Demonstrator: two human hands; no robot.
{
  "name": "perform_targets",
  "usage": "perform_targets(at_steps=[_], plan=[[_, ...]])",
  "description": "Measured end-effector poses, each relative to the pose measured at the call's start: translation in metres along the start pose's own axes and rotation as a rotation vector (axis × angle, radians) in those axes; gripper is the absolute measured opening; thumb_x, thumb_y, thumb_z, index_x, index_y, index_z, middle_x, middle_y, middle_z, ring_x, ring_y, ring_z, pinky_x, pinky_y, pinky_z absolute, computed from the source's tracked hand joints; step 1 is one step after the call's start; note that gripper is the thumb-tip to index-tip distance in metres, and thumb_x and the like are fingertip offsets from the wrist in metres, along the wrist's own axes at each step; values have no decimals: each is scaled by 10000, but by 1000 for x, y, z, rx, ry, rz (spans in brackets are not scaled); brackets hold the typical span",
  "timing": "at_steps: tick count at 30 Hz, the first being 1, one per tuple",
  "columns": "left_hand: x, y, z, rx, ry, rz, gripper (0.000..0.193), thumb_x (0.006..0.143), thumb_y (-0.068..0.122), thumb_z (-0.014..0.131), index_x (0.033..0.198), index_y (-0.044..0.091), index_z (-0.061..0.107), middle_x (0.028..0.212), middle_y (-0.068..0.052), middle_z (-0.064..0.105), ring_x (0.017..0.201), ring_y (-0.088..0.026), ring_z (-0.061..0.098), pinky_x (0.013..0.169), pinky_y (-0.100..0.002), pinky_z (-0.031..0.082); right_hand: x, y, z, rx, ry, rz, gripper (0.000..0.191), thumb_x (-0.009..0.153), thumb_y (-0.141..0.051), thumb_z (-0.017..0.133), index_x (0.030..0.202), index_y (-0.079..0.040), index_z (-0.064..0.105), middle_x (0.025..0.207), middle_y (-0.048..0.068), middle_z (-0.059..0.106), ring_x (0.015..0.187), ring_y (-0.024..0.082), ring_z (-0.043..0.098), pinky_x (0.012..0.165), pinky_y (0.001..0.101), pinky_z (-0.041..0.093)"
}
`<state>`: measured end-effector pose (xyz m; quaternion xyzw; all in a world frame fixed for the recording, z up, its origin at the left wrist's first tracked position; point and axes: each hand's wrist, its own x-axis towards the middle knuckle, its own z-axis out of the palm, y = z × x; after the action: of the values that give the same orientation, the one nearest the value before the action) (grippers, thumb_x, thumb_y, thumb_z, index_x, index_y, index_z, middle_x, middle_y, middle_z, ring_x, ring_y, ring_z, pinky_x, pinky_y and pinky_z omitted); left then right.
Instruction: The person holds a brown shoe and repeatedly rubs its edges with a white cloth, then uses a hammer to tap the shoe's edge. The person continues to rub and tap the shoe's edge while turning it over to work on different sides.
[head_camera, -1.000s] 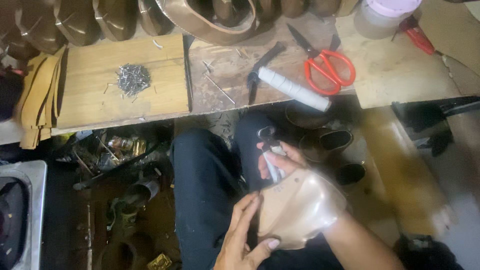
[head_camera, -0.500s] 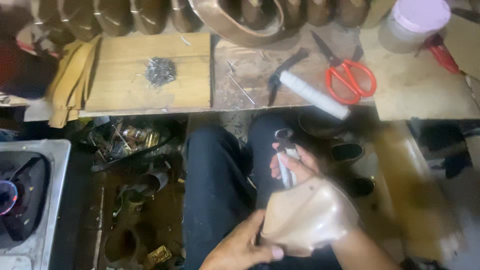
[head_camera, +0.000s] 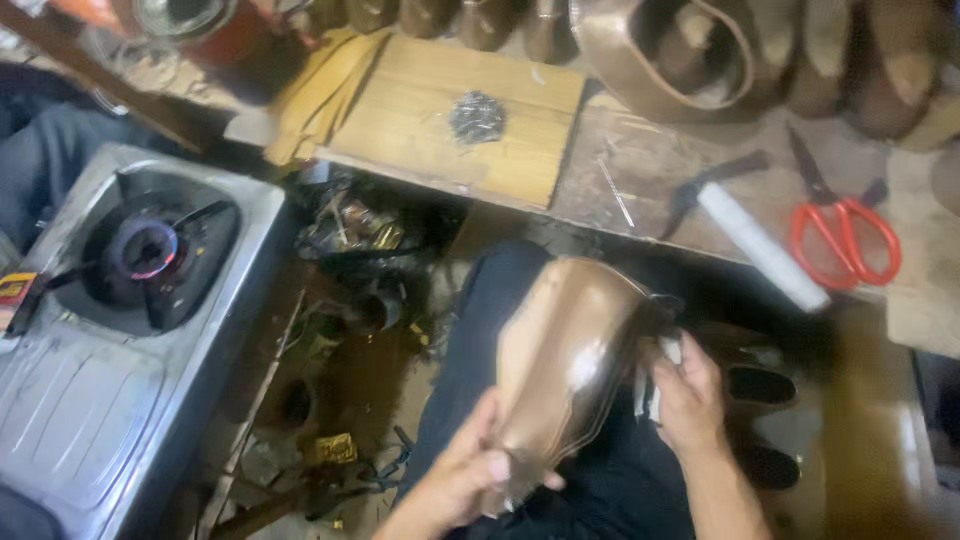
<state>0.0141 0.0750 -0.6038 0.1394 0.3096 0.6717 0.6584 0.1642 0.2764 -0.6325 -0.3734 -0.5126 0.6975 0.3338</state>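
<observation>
A shiny brown leather shoe upper (head_camera: 565, 365) lies over my lap, its long side running up and down. My left hand (head_camera: 470, 478) grips its near end with the thumb on top. My right hand (head_camera: 685, 395) holds the upper's right edge together with a pair of metal pliers (head_camera: 650, 385), whose handles show pale between the fingers. On the low wooden bench ahead lie a small pile of nails (head_camera: 477, 117), a hammer with a white-wrapped handle (head_camera: 750, 240) and red-handled scissors (head_camera: 840, 225).
A steel gas stove (head_camera: 140, 300) with a lit burner (head_camera: 150, 250) stands at my left. Tan leather strips (head_camera: 320, 95) hang over the bench. Brown shoes on lasts (head_camera: 680, 50) line the back. Scraps and clutter (head_camera: 350, 240) cover the floor by my left knee.
The view has swung left, bringing the stove into sight. The leather upper has been turned so its glossy side faces up and lies lengthwise; my right hand has shifted to its right edge.
</observation>
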Motion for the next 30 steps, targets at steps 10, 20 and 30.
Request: perform_targets(at_steps=[10,20,30], plan=[[-69,135,-32,862,958,437,912,698,278,833,1469,23,417,1323,-146,610,1153,-227,614,937,-385,510,11,-1,10,-492,-109,-132,299,978,-209,620,1157,25,672,921,116,770,777,184,750,689,301,585],[-84,285,-66,1490,1362,814,769,865,289,903,1410,-48,476,1332,-203,607,1236,-310,612,1047,-403,478,12,-10,55,-707,-89,-38,268,957,-250,661,1051,-11,740,876,88,809,784,150,774,688,290,565],[-77,314,-76,1832,1528,392,806,781,350,937,1400,-2,560,1243,-231,564,1121,-411,583,922,-507,479,10,-19,58,-799,-83,-41,259,922,-259,673,1054,-48,744,832,66,813,766,147,772,680,291,560]])
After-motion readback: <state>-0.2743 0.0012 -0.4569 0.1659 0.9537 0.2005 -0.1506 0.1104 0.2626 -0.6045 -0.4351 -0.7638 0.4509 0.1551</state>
